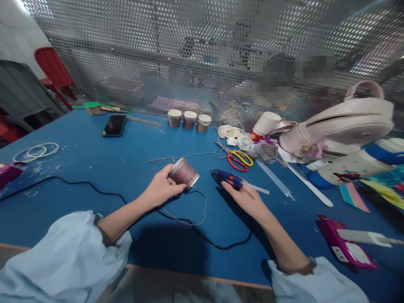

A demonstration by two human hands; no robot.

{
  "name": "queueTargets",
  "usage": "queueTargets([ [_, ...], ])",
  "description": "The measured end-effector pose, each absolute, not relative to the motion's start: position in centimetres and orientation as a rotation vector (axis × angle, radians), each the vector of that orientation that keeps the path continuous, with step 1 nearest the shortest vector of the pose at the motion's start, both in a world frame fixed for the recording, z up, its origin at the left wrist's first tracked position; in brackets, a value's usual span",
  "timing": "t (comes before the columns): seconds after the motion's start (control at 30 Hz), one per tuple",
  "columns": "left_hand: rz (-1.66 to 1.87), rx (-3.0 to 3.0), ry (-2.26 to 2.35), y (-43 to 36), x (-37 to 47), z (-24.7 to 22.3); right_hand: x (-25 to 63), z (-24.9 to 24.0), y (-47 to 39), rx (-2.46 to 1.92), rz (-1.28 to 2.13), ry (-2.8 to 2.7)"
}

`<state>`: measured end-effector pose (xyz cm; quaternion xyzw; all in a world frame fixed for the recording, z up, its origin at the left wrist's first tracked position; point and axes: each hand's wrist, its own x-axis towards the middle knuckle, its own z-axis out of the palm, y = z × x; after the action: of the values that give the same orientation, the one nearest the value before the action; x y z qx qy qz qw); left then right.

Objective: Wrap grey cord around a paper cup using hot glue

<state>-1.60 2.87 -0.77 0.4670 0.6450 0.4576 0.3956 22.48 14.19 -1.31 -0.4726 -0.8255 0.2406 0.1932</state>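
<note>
Fingers of the left hand (163,187) are curled about a small cord-wrapped cup (184,171), tilted, around the middle of the blue table (85,155). A loose grey cord (205,206) loops nearer from beside it. Just to the right, the fingers of the right hand (245,199) close round a blue glue gun (236,182), its nozzle pointing left, apart from the cup. Beyond it I see scissors (238,161) with red and yellow handles; farther off, three white-rimmed cups (189,120) stand in a row.
</note>
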Motion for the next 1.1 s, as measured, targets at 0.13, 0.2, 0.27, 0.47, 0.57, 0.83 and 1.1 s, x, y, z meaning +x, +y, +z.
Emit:
queueTargets([
  [0.13,1.138,1.176,1.674,2.9,-1.5,-0.3,23.8,0.8,13.7,-1.385,0.499,-2.505],
  [0.2,1.140,1.172,1.684,2.9,-1.5,-0.2,25.3,1.9,13.2,-1.456,0.358,-2.583],
  [0.27,1.152,1.174,1.690,2.9,-1.6,-0.3,26.8,3.0,12.5,-1.521,0.352,-2.629],
  [0.47,1.128,1.184,1.683,2.7,-1.0,-0.4,25.9,4.4,8.9,-0.846,1.172,-2.679],
  [0.57,1.113,1.209,1.676,2.5,-0.5,-0.3,22.5,2.5,7.9,-0.858,1.162,-2.300],
  [0.83,1.113,1.334,1.714,2.0,0.1,-0.8,17.6,-3.1,8.9,-1.015,1.538,-1.824],
  [1.1,1.050,1.366,1.788,2.1,-0.2,-0.8,17.8,-2.6,8.5,-0.975,1.378,-2.021],
])
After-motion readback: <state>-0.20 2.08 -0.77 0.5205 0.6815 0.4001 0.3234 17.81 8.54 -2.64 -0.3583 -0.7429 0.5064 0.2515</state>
